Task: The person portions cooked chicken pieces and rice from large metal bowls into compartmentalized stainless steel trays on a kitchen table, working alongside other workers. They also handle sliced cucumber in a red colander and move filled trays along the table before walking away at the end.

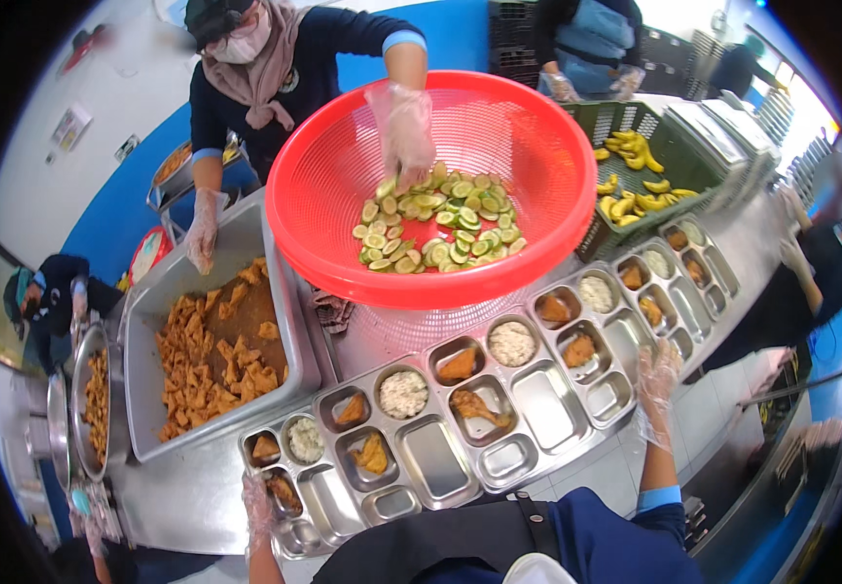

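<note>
A row of steel compartment trays (pixel 437 457) runs slantwise in front of me, several of them side by side, holding white rice (pixel 403 393), fried chicken (pixel 480 410) and brown fried pieces (pixel 458 366). My left hand (pixel 258 506), in a clear plastic glove, lies against the outer edge of the leftmost tray, its fingers stretched along the side. At the right, my right hand (pixel 659 382), gloved too, is spread at the near edge of a tray (pixel 625 336). Neither hand visibly wraps round anything. Some larger compartments are bare metal.
Across the table, a co-worker's gloved hand (pixel 406 141) reaches into a red colander (pixel 528 146) of cucumber slices (pixel 450 219). A grey tub (pixel 143 389) of brown fried pieces stands left. A green crate (pixel 596 238) holds bananas (pixel 635 151). Other people stand around the table (pixel 182 501).
</note>
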Demonstrator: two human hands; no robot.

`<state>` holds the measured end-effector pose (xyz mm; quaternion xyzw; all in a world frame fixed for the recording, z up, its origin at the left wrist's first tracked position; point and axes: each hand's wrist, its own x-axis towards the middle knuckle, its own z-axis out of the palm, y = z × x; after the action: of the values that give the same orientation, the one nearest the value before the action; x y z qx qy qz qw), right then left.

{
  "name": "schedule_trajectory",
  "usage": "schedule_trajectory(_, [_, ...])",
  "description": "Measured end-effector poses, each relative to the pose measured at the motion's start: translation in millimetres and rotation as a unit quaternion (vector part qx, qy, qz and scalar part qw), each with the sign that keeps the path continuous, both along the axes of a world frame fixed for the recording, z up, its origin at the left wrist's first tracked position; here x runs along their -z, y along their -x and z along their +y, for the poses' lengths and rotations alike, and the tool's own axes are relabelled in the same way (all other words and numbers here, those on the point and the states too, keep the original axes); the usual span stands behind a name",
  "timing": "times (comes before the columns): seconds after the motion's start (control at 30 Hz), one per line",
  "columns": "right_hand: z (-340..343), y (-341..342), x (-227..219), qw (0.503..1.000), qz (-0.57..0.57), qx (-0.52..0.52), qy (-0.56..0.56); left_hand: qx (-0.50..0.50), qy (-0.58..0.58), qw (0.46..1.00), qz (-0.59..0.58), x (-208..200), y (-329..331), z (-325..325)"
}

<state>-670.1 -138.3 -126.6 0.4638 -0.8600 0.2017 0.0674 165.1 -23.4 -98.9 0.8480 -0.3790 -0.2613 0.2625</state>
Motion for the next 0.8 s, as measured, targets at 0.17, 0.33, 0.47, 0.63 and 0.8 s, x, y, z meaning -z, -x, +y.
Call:
schedule_trajectory(0.17, [-32,45,29,0.999,-0.021,-0.036,-0.006,-0.029,0.067,0.994,0.079,36,45,-12])
schedule_trajectory(0.33, [-92,16,-60,0.977,0.174,-0.095,-0.079,0.121,0.078,0.971,-0.192,60,51,-21])
schedule_trajectory(0.47, [-163,-46,-169,0.918,0.13,-0.349,0.137,-0.089,0.169,0.978,0.081,68,65,-32])
schedule_trajectory(0.63, [-281,-190,-246,0.74,0.187,-0.623,0.171,-0.136,0.248,0.958,0.053,94,72,-45])
schedule_trajectory(0.8, [-418,-306,-184,0.636,0.425,-0.618,-0.178,-0.13,0.228,0.951,-0.163,124,55,-43])
